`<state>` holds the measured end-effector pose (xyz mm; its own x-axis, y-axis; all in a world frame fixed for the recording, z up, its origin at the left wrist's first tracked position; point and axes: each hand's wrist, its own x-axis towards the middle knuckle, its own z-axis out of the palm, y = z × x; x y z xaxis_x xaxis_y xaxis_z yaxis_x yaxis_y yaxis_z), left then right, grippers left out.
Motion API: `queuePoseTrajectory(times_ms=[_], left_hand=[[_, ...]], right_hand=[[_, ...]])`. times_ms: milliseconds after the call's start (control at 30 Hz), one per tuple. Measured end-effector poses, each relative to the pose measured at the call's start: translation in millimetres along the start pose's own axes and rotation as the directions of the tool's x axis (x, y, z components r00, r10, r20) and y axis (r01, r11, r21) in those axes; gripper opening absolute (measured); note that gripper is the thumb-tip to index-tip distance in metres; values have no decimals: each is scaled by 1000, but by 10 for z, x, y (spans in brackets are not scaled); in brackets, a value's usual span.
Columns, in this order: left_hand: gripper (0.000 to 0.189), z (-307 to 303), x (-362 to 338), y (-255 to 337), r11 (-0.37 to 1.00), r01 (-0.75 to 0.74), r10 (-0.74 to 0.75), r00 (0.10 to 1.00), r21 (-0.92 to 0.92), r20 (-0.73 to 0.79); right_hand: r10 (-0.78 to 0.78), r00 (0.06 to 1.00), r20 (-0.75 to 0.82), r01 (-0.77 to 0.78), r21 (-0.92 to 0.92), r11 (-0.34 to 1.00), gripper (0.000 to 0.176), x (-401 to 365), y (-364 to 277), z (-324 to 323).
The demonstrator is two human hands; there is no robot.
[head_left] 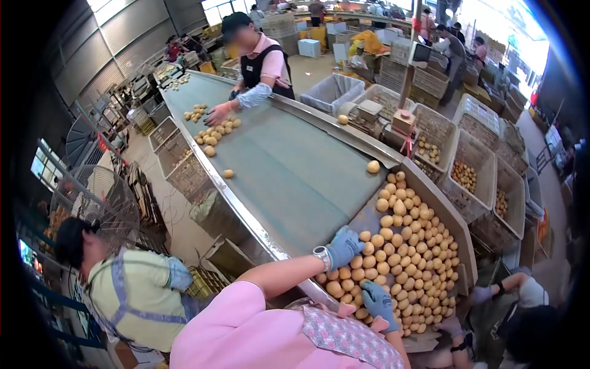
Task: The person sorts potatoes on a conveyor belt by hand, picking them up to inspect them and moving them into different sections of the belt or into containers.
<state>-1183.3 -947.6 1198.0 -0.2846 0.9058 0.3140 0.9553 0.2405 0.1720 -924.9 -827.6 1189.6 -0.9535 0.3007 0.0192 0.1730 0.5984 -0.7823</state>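
Many round, yellow-tan fruits (409, 258) are heaped in the walled end tray of a sorting line. My left hand (344, 248), in a blue-grey glove with a watch at the wrist, rests at the left side of the heap, beside the green belt (283, 178). Its fingers are extended at the nearest fruits. Lower and nearer my body, my right hand (377, 300), also gloved, reaches over the heap with its fingers apart, touching the fruits. Fruits lie around and under both hands. One loose fruit (373, 166) sits on the belt near the tray's upper corner.
A metal rail (227, 194) edges the belt. Across it, a person (261, 61) handles more fruits. Another person (135, 289) bends at the left, and a person's arm (507, 284) shows at lower right. Crates (473, 178) of fruit stand to the right.
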Motion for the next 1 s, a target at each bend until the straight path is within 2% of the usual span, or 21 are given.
queuePoseTrajectory(times_ms=[33, 67, 133, 167, 200, 233, 333, 400, 433, 500, 567, 633, 700, 767, 800, 833, 867, 900, 933, 967, 1000], left_hand=[[7, 10, 35, -15, 998, -1, -1, 1000, -56, -26], [7, -267, 76, 39, 995, 33, -33, 999, -99, -7], [26, -55, 66, 131, 972, 52, -22, 991, -230, 132], [40, 48, 10, 245, 953, 55, 1, 983, -298, 185], [46, -163, -28, 429, 923, -13, 71, 988, -384, 137], [53, -500, -74, 637, 884, -65, 118, 989, -463, 85], [62, -751, -245, 783, 914, -65, 59, 998, -400, -28], [64, -674, -387, 649, 903, -35, 34, 999, -429, -11], [66, -573, -459, 580, 891, -30, 33, 999, -452, -1], [63, -652, -466, 591, 914, -175, 246, 957, -366, 156], [60, -586, -517, 440, 899, -307, 393, 881, -312, 265], [58, -309, -560, 104, 857, -422, 507, 796, -297, 332], [50, -352, -345, -119, 939, -318, 344, 884, -132, 317], [46, -481, -204, -225, 990, -139, 135, 980, 17, 144], [45, -656, -207, -234, 1000, -17, 17, 999, 0, 38], [44, -807, -172, -215, 995, 97, -99, 993, -28, -68], [43, -887, -215, -140, 986, 124, -138, 983, -114, -123], [41, -938, -388, -30, 970, 143, -176, 970, -198, -165], [39, -985, -550, 85, 947, 157, -218, 955, -281, -200], [39, -1057, -664, 231, 939, 155, -215, 962, -305, -171], [39, -1004, -800, 319, 938, 154, -214, 962, -309, -170]], right_hand=[[31, 999, -26, -31, 20, 999, 30, -50, 26, 65], [225, 973, -52, -214, 168, 962, 32, -1, -355, -79], [263, 964, 46, -240, 578, 780, 46, 20, 31, 29], [322, 928, 188, -324, 836, 444, 50, 96, -127, -48], [374, 868, 326, -361, 932, 25, 53, 167, -295, -131], [267, 829, 491, -473, 871, -133, 46, 221, -254, -192], [245, 838, 487, -503, 864, 2, 37, 147, -190, -66], [189, 900, 393, -393, 919, -39, 36, 272, 567, -43], [203, 944, 259, -250, 966, -71, 36, 473, 670, -408], [288, 957, -34, 57, 996, -70, 38, 841, 651, -1157], [437, 809, -394, 382, 916, 120, 41, 1135, 459, -1717], [389, 831, -397, 248, 892, 379, 44, 1112, 542, -1541], [299, 874, -384, 74, 713, 698, 44, 856, 461, -1285], [194, 935, -298, -106, 287, 952, 40, 130, -118, -1134], [166, 959, -231, -163, 31, 986, 39, -211, -204, -1022], [104, 937, -333, -138, -80, 987, 36, -587, -69, -908], [34, 903, -428, -126, -189, 974, 33, -1012, 66, -797], [149, 793, -591, -227, -60, 972, 32, -1402, 124, -643], [252, 600, -760, -305, 75, 950, 29, -1785, 288, -459], [339, 308, -889, -452, 177, 874, 24, -2080, 388, -273], [693, -13, -721, -38, 693, 720, 19, -2306, 507, -150]])
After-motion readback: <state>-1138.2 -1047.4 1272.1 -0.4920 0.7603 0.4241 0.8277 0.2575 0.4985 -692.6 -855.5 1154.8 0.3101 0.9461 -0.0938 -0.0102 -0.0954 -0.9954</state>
